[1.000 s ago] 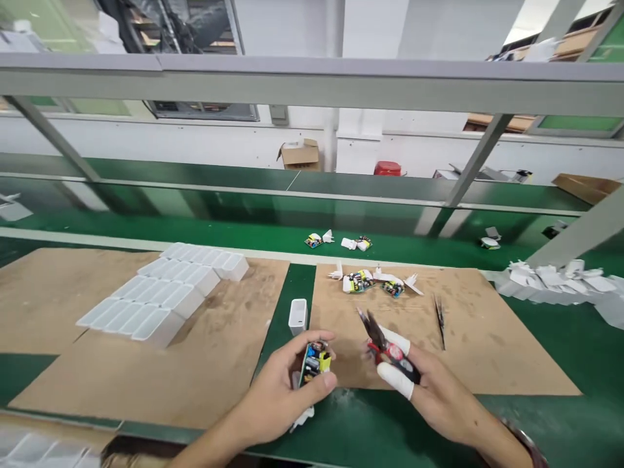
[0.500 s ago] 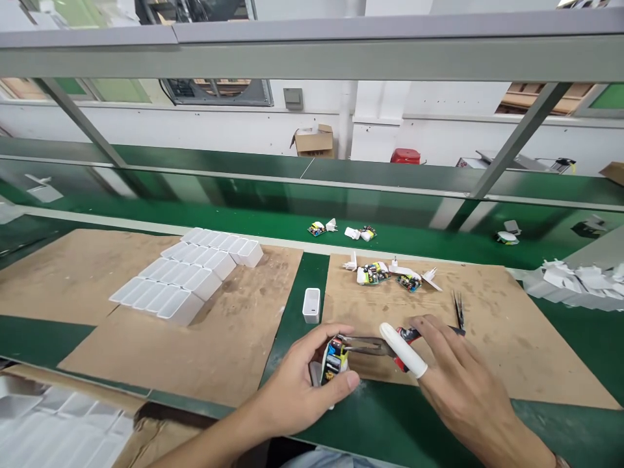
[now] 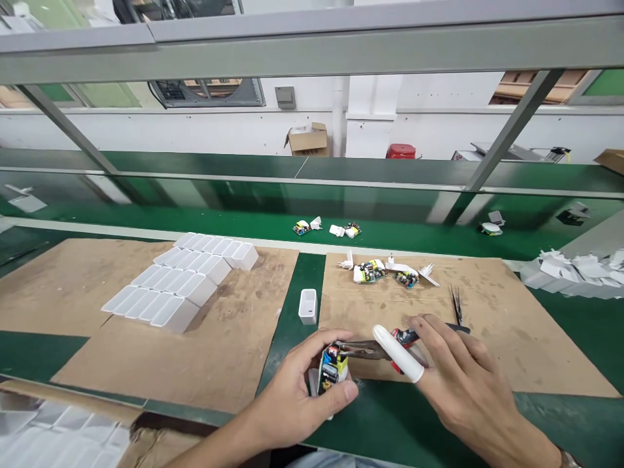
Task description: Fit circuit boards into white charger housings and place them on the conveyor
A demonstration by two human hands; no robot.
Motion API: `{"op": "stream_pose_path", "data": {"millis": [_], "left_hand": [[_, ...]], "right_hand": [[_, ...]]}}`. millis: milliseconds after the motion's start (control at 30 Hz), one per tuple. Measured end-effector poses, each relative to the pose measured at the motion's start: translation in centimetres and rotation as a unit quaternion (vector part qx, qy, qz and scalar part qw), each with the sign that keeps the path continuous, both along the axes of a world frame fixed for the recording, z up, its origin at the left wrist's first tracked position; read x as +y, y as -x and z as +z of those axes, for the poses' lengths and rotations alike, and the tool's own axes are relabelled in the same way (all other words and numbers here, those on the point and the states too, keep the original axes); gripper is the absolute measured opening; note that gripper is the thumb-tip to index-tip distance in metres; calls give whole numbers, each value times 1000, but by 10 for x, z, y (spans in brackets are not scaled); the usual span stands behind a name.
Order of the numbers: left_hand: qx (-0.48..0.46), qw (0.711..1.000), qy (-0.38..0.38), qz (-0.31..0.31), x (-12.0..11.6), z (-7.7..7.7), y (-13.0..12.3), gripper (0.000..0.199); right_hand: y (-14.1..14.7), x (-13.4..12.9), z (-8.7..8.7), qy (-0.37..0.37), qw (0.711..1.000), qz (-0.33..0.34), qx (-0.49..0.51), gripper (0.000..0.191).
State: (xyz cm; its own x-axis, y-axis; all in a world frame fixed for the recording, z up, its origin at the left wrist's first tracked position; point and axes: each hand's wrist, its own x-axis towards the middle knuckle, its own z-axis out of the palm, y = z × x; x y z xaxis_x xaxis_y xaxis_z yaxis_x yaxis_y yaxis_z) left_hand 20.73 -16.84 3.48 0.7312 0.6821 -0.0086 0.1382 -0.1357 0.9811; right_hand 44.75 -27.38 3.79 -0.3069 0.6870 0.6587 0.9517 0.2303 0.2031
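A small circuit board (image 3: 333, 368) with coloured parts sits in my left hand (image 3: 307, 383), between its thumb and fingers. My right hand (image 3: 451, 370), with a white cover on one finger, is closed on long-nose pliers (image 3: 365, 350) with red and black handles. The pliers' jaws point left and reach the board's upper edge. Just beyond my left hand stands a white open box (image 3: 308, 307). More circuit boards (image 3: 370, 271) with white plug pieces (image 3: 428, 274) lie on the cardboard (image 3: 487, 325) past the pliers.
Rows of white boxes (image 3: 170, 279) stand on the left cardboard (image 3: 234, 351). Dark tweezers (image 3: 456, 305) lie right of centre. White casings (image 3: 575, 273) are grouped at the far right. A carton of white boxes (image 3: 63, 429) is at lower left. A metal frame (image 3: 312, 52) crosses above.
The view has shifted slightly. The pliers' jaws look closer together, still at the top of the board. Both hands keep their holds.
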Motion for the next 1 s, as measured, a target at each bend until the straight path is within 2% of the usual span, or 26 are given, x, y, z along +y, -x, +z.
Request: {"op": "stream_pose_path", "data": {"millis": [167, 267, 500, 633, 800, 1000], "left_hand": [[-4, 1000, 2, 7, -2, 0, 0, 51], [-10, 1000, 28, 2, -3, 0, 0, 53], [-14, 997, 71, -9, -3, 2, 0, 54], [-17, 997, 74, -12, -3, 0, 0, 56], [0, 998, 62, -2, -5, 0, 0, 56], [37, 999, -5, 26, -7, -4, -1, 54]], "right_hand": [[-1, -1, -2, -6, 1000, -12, -11, 32], [-1, -2, -3, -6, 1000, -20, -10, 31], [-1, -4, -4, 8, 999, -39, -10, 46], [1, -4, -4, 10, 999, -34, -12, 47], [2, -3, -4, 11, 1000, -27, -5, 47], [3, -1, -6, 2, 1000, -20, -4, 44]]}}
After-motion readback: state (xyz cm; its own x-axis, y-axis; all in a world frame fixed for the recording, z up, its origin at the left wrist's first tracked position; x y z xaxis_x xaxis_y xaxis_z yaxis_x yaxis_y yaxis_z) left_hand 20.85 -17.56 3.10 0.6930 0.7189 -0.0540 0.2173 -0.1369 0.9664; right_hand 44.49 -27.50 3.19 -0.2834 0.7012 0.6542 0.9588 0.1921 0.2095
